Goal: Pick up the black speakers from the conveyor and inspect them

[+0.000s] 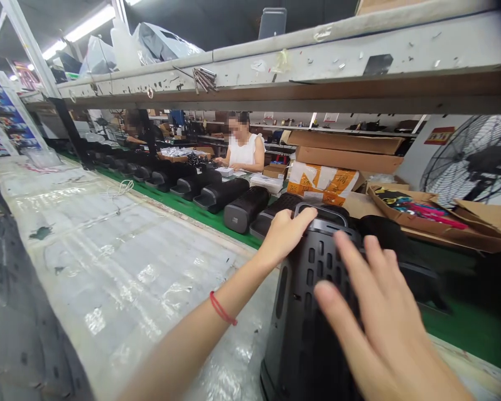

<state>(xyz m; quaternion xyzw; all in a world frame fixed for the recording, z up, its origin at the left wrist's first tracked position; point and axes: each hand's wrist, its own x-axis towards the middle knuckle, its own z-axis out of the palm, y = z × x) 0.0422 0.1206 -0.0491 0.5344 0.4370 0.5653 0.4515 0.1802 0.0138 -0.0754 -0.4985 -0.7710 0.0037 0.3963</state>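
Note:
A tall black plastic housing (304,312) with slotted vents stands upright on the plastic-covered bench (121,262) in front of me. My left hand (284,233) rests on its top rim, fingers curled over the edge. A red string bracelet (222,309) is on that wrist. My right hand (379,317) lies flat against the vented side, fingers spread.
A green conveyor belt (183,206) carries a row of black housings (244,209) lying on their sides. Across it a person in white (244,150) works. Cardboard boxes (338,161) and a fan (478,159) stand at right. A long metal shelf (317,61) runs overhead.

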